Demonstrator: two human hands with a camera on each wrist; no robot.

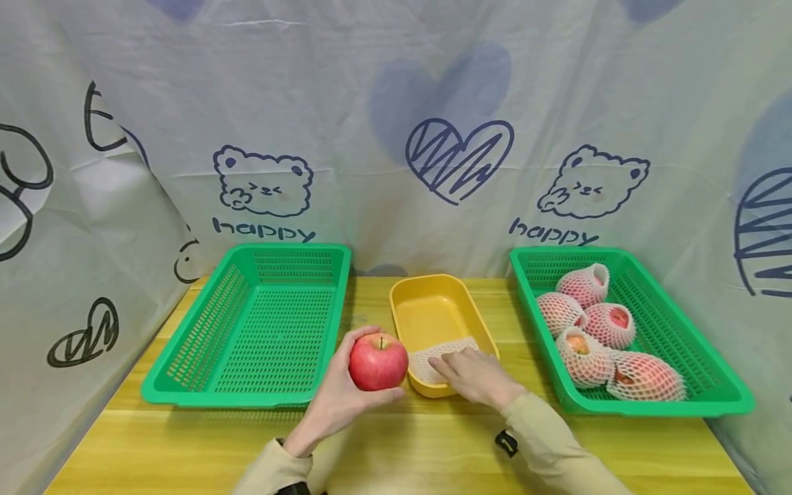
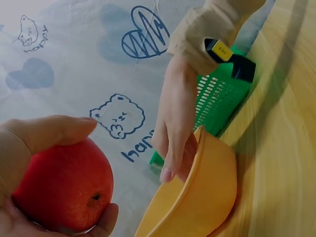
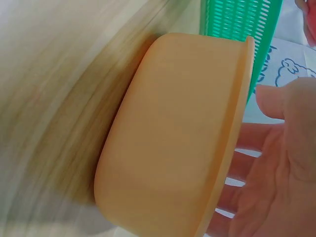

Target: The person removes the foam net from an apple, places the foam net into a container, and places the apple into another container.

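A bare red apple [image 1: 379,361] is gripped in my left hand [image 1: 339,399], thumb on one side and fingers curled round the other. The left wrist view shows the same apple [image 2: 66,187] close up. My right hand [image 1: 473,375] reaches over the near rim of a yellow plastic tub [image 1: 433,313]. Its fingers are fairly straight and touch a flattened white foam net [image 1: 423,364] in the tub's near end. Seen from the right wrist, the thumb stands apart from the fingers [image 3: 242,165], whose tips are hidden behind the tub wall [image 3: 173,133].
On the right, a green basket [image 1: 699,357] holds several apples [image 1: 609,323] in white foam nets. Another green basket [image 1: 272,330] stands to the left, its slatted floor showing. Both baskets and the tub are on a wooden table [image 1: 396,454] before a printed cloth [image 1: 359,124].
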